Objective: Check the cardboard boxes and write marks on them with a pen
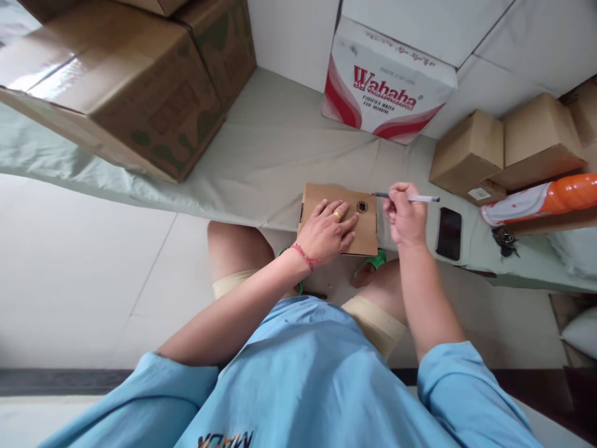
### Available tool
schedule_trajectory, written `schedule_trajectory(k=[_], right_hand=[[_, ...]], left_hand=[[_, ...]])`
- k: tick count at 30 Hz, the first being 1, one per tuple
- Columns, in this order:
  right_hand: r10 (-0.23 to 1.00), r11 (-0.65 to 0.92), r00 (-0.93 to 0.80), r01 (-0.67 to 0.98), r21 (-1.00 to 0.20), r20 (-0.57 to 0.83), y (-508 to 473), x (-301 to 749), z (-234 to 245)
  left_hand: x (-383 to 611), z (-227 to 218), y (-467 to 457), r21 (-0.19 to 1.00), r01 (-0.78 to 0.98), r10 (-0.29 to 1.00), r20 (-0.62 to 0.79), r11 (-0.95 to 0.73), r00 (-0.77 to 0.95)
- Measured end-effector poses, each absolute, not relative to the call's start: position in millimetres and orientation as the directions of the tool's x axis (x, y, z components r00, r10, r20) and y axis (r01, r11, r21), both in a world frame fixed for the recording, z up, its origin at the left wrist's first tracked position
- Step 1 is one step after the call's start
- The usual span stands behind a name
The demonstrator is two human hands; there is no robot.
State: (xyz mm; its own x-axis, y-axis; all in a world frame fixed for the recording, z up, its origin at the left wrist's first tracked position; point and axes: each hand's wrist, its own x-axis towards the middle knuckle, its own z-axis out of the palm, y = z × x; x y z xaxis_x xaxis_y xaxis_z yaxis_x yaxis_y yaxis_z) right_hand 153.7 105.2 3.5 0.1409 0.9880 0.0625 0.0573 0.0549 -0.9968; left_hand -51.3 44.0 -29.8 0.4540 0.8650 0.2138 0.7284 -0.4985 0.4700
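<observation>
So the small flat brown cardboard box (367, 233) is sitting right under the left hand (329, 229), at the front edge of a bench covered in pale grey-green cloth (280, 140). That hand is lying palm down on the lid, fingers a bit spread, pressing on it rather than gripping anything. It's wearing a yellow metal ring (337, 215) and a red string bracelet (303, 255). A dark-edged squarish mark (362, 206) is showing on the lid just beyond the fingertips.

The right hand (407, 208) is hovering just right of the box, fingers curled around a slim pen with a pale barrel and dark tip (428, 198). The tip is pointing at the box's far right corner; can't tell if it's actually touching.

Now the writing: behind the box, a white and red carton (389, 93) is showing "Wahaha" in big red letters, with "PURIFIED WATER FOR DRINKING" underneath. The light blue shirt (317, 367), on the near side of the box, is showing some dark letters too, but I'm not managing to read them properly.

Right of the box, a black phone (449, 234) is lying near the right hand, and an orange bottle with a pale label (543, 199) is lying farther out. Big brown cartons with green patches (163, 118) are standing left of the box, farther back.
</observation>
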Motion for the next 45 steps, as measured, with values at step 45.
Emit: schedule_trajectory(k=[45], right_hand=[[0.873, 0.109, 0.298, 0.654, -0.749, 0.387, 97.0, 122.3, -31.6]], left_hand=[[-50.2, -29.8, 37.2, 0.370, 0.761, 0.845, 0.269, -0.533, 0.462]])
